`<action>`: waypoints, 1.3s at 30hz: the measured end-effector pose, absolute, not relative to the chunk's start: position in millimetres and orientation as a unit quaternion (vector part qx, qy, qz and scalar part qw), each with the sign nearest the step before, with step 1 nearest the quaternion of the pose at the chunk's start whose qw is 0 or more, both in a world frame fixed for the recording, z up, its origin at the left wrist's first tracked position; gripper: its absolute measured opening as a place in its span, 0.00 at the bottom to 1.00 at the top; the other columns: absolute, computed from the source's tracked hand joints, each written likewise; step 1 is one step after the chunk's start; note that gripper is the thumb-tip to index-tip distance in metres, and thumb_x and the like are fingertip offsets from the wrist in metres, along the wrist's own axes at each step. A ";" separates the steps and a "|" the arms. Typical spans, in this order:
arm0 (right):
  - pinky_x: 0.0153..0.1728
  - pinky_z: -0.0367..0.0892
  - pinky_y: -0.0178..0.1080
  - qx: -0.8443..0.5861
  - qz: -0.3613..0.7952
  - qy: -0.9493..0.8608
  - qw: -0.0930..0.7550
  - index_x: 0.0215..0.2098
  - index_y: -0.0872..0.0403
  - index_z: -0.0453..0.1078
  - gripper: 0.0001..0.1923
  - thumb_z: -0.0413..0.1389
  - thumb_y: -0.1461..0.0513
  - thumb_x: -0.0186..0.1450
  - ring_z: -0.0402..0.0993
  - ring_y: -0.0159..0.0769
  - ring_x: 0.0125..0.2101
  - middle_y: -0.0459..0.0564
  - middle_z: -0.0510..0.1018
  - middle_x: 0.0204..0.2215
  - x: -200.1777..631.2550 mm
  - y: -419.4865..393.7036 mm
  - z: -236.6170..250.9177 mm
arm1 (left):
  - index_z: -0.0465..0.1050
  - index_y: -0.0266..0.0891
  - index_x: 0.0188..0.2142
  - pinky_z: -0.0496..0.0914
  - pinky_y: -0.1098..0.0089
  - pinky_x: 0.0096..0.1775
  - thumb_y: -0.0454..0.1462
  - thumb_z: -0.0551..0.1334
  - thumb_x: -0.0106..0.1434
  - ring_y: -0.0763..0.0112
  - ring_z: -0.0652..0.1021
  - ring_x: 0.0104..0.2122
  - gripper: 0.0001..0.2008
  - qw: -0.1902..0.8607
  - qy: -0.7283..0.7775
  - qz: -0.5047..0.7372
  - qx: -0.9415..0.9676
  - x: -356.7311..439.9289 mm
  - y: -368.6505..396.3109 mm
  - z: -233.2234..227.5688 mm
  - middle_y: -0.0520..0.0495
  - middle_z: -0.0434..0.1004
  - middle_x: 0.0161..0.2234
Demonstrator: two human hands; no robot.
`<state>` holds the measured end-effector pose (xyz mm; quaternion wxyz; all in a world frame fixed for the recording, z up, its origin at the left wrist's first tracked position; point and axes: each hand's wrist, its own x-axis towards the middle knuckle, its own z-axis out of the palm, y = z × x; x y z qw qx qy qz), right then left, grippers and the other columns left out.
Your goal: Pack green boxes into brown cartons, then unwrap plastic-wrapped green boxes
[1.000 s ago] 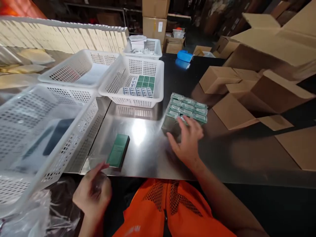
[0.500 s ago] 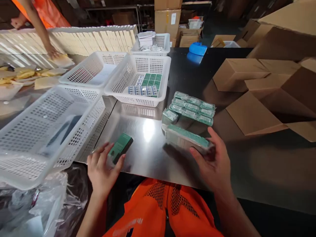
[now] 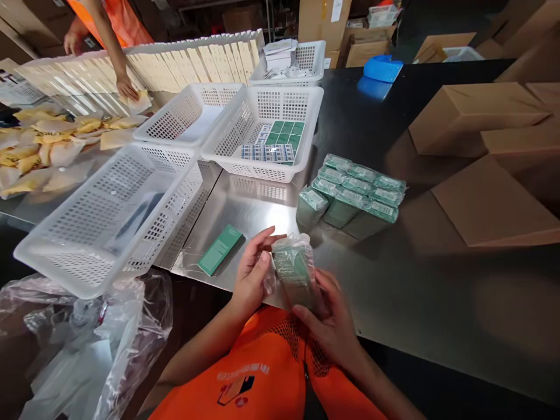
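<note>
Just above the table's front edge, both hands hold a green box in clear plastic wrap (image 3: pixel 294 271). My right hand (image 3: pixel 330 318) grips its right side and lower end, thumb across the near face. The thumb and fingers of my left hand (image 3: pixel 252 271) are closed on the loose plastic at its upper left. A single green box (image 3: pixel 221 249) lies flat on the metal table to the left, apart from my left hand. Beyond my hands, several plastic-wrapped green boxes (image 3: pixel 361 189) stand in rows, with one wrapped box (image 3: pixel 311 204) at their left.
White perforated baskets (image 3: pixel 105 274) stand left and behind; one basket (image 3: pixel 301 166) holds green boxes and label sheets. A clear plastic bag (image 3: pixel 144 326) hangs at lower left. Open cartons (image 3: pixel 494 204) lie right. A co-worker's hand (image 3: pixel 126 87) touches a packet at back left.
My left hand has let go of the single green box and moved right to the wrapped box. My right hand has brought the wrapped box from beside the rows toward my body. The view has shifted.
</note>
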<state>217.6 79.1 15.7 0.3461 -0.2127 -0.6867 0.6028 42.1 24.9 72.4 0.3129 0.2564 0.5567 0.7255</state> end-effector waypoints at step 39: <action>0.43 0.82 0.39 -0.179 0.792 -0.561 0.164 0.62 0.31 0.67 0.20 0.54 0.57 0.75 0.67 0.43 0.57 0.49 0.55 0.62 226.3 79.4 32.5 | 0.82 0.37 0.48 0.59 0.76 0.21 0.38 0.66 0.60 0.77 0.66 0.16 0.17 0.478 0.622 0.242 0.571 -60.8 -2.0 127.5 0.55 0.71 0.16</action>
